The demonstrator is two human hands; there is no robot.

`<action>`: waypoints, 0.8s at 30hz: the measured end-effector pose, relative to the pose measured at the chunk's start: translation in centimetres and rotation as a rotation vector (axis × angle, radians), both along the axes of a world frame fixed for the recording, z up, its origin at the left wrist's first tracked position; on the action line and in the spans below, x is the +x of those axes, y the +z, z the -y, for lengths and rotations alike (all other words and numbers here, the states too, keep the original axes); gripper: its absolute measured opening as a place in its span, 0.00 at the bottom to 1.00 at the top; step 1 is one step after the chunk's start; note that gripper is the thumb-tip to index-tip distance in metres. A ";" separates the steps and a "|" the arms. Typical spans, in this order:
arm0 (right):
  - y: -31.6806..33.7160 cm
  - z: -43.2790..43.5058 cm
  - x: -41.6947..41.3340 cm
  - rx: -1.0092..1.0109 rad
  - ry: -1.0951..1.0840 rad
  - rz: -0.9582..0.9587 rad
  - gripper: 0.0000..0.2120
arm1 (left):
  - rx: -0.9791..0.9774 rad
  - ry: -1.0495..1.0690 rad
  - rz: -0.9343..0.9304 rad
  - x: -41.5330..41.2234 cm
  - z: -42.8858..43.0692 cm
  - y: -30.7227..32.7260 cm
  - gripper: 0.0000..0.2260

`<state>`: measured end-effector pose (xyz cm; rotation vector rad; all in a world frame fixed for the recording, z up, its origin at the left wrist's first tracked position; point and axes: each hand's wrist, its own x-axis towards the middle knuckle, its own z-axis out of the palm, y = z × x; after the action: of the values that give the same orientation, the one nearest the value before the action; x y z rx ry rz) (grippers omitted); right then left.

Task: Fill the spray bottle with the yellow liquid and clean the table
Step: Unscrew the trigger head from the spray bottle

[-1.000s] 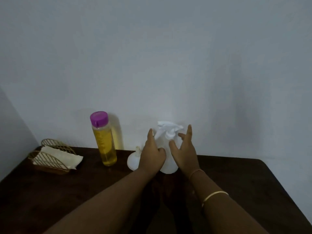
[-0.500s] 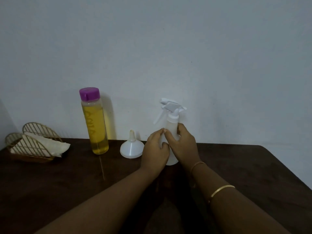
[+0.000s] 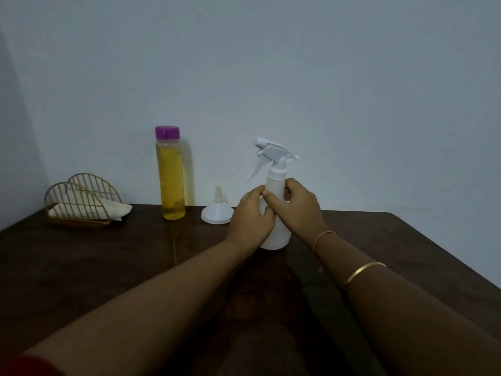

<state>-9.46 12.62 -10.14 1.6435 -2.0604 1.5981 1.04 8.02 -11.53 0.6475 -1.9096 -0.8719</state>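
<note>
A white spray bottle (image 3: 276,183) with its trigger head on stands upright on the dark wooden table (image 3: 108,267), near the back wall. My left hand (image 3: 250,215) and my right hand (image 3: 296,207) both grip its body from either side, fingers curled round it. To the left stands a tall clear bottle of yellow liquid (image 3: 170,180) with a purple cap, closed. A white funnel (image 3: 217,210) sits upside down between the two bottles.
A gold wire holder (image 3: 81,199) with a pale cloth in it stands at the back left of the table. The wall runs right behind the bottles. The table's right edge slants from back to front right.
My hands have closed round the spray bottle, which they were only reaching for a second ago. The camera view has shifted, so the funnel now shows fully.
</note>
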 end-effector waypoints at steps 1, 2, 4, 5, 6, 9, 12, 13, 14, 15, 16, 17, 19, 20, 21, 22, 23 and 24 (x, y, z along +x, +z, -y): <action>0.3 -0.6 0.3 0.001 0.001 -0.006 0.13 | -0.010 -0.012 0.009 0.5 -0.6 0.3 0.14; 0.6 -1.3 0.7 0.003 0.001 -0.013 0.13 | -0.017 -0.030 0.018 1.1 -1.3 0.6 0.15; 1.2 -2.7 1.7 0.018 0.004 -0.013 0.12 | -0.018 -0.069 0.025 2.3 -2.8 1.1 0.17; 1.5 -3.3 2.2 0.028 0.010 -0.005 0.13 | -0.013 -0.077 0.023 2.9 -3.5 1.3 0.18; 1.7 -3.8 2.7 0.041 0.018 0.005 0.13 | -0.003 -0.074 0.019 3.4 -4.2 1.4 0.19; 1.7 -5.4 4.7 0.059 0.036 0.034 0.15 | 0.037 -0.020 0.000 4.7 -6.0 1.4 0.21; 1.6 -6.7 6.3 0.072 0.057 0.042 0.13 | 0.055 0.048 -0.039 5.7 -7.3 1.2 0.16; 1.4 -7.2 6.6 0.083 0.068 0.056 0.12 | 0.066 0.064 -0.054 5.9 -7.7 1.1 0.13; 1.3 -7.5 6.8 0.090 0.078 0.079 0.12 | 0.078 0.074 -0.066 6.0 -8.0 1.0 0.11; 1.1 -7.9 7.0 0.090 0.089 0.110 0.11 | 0.089 0.083 -0.073 6.1 -8.3 0.8 0.10; 0.9 -8.2 7.1 0.084 0.104 0.144 0.10 | 0.103 0.089 -0.078 6.1 -8.6 0.6 0.09; 0.9 -8.6 7.3 0.072 0.123 0.178 0.09 | 0.120 0.090 -0.083 6.1 -8.9 0.5 0.09; 0.9 -8.8 7.7 0.026 0.152 0.235 0.09 | 0.159 0.086 -0.097 6.1 -9.2 0.4 0.11; 1.0 -8.8 7.9 -0.008 0.161 0.268 0.10 | 0.176 0.092 -0.100 6.1 -9.2 0.3 0.13; 1.1 -8.6 8.2 -0.045 0.167 0.320 0.12 | 0.188 0.106 -0.098 6.2 -9.2 0.3 0.16; 1.4 -8.4 8.4 -0.082 0.165 0.381 0.15 | 0.192 0.123 -0.092 6.3 -9.1 0.4 0.18; 1.6 -8.2 8.7 -0.118 0.155 0.436 0.17 | 0.187 0.133 -0.081 6.4 -8.9 0.3 0.19; 1.7 -7.9 8.9 -0.151 0.136 0.473 0.18 | 0.179 0.131 -0.073 6.4 -8.8 0.2 0.19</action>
<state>-0.60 20.53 -8.41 1.4907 -1.9750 2.3135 7.48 16.81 -11.35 0.8279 -1.7166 -0.9758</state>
